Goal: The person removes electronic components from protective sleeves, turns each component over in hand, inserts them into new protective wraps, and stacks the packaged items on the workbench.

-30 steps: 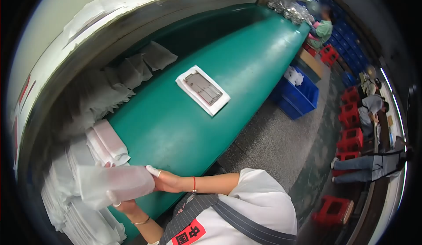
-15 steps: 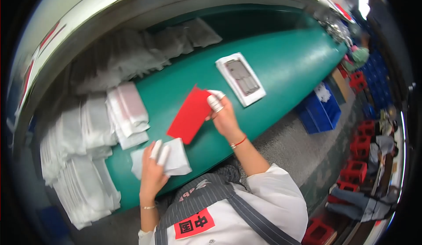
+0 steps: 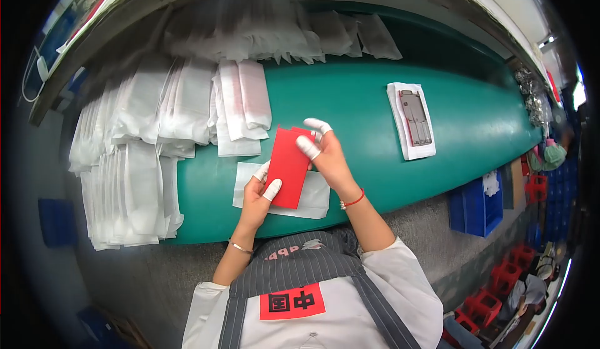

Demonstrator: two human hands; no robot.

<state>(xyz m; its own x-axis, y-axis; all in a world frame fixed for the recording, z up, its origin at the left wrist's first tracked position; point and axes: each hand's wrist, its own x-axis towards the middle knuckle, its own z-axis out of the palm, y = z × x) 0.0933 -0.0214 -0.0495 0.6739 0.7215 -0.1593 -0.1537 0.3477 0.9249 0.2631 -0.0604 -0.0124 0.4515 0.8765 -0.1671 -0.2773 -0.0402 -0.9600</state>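
A flat red rectangular panel [image 3: 288, 171] with a notched top edge is held upright between my two hands. My left hand [image 3: 255, 200] grips its lower left edge, thumb in front and fingers behind. At the upper right corner, my right hand [image 3: 329, 161] pinches the panel, its thumb across the front. White covers wrap the thumbs and some fingers of both hands. Behind and below the panel, a white pouch [image 3: 317, 197] lies flat on the green table [image 3: 350, 124], partly hidden. To the right, a grey phone-frame-like part [image 3: 415, 119] rests on another white pouch [image 3: 397, 124].
Rows of filled white pouches [image 3: 144, 111] cover the table's left side, and more pouches [image 3: 262, 33] line its back. A blue crate [image 3: 465, 206] stands on the floor at the right. Red stools [image 3: 484, 305] and people are farther right.
My left hand has left the white pouch and taken hold of the red panel, which now stands more upright. My right hand still holds it. The camera view has turned.
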